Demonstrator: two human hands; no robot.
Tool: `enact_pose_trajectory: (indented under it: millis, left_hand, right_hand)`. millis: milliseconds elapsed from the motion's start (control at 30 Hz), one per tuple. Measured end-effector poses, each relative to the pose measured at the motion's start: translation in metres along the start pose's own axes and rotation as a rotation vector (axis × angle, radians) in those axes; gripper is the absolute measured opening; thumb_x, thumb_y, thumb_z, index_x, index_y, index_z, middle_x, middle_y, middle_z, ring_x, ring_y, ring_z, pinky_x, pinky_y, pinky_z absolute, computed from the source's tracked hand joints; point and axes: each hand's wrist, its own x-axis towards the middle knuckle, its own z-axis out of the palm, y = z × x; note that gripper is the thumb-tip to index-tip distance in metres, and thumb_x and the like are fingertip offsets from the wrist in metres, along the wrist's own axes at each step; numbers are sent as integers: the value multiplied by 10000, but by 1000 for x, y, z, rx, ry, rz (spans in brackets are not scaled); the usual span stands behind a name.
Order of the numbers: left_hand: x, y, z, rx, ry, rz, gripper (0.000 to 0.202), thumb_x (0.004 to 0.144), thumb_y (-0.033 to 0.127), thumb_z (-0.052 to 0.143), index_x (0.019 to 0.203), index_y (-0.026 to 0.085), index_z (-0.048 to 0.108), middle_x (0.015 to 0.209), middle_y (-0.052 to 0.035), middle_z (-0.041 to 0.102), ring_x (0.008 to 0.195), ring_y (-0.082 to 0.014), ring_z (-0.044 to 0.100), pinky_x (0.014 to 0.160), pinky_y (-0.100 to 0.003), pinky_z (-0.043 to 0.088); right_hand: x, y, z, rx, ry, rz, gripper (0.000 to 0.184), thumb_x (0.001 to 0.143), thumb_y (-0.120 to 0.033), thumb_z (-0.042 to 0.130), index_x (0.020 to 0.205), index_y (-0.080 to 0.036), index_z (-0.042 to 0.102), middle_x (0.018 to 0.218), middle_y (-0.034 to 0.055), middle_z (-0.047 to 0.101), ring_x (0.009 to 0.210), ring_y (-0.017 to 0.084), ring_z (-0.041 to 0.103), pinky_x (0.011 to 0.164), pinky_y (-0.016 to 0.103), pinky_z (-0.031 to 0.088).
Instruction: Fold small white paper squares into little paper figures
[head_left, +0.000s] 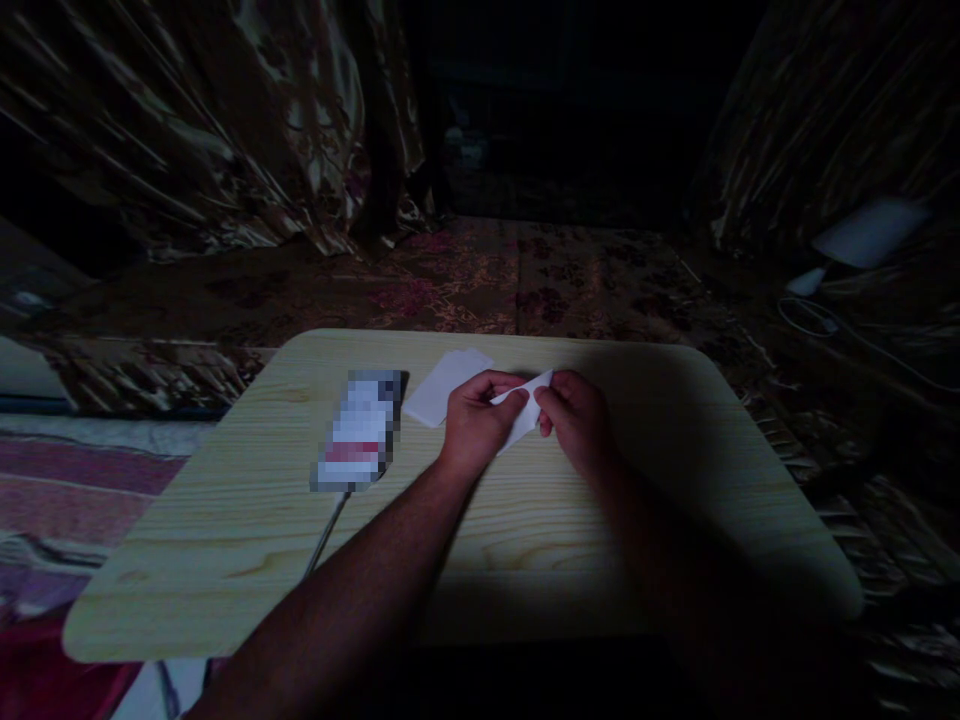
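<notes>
Between my two hands is a small piece of white paper point(523, 418), tilted, with one pointed corner at the upper right. My left hand point(480, 420) is closed on its left part, the thumb lying on top. My right hand point(576, 415) pinches the right edge near that corner, thumb uppermost. Fingers under the paper are mostly hidden. Just beyond my left hand, a stack of white paper sheets point(442, 390) lies on the wooden table point(300, 400), slightly fanned at its far end.
Left of the papers lies a phone-like device point(360, 430), blurred by pixels, with a cable point(326, 537) running toward me. Behind the table is a seat with patterned cloth point(450, 280) and curtains point(300, 130). A white lamp point(870, 232) stands at the right. The room is dim.
</notes>
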Motion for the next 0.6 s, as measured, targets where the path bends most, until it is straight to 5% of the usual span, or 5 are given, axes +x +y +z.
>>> enact_pose_trajectory:
  millis: [600]
  left_hand:
    - [0,2,1,-17,-9,3,179,678,281,765,800,158,719,723,-19,714,595,-123,618,557,-229,484]
  right_hand:
    - [0,-1,0,37,-8,27,178,805,-364,619,792,-193,573,510,-58,536,433,97,477,452,222,397]
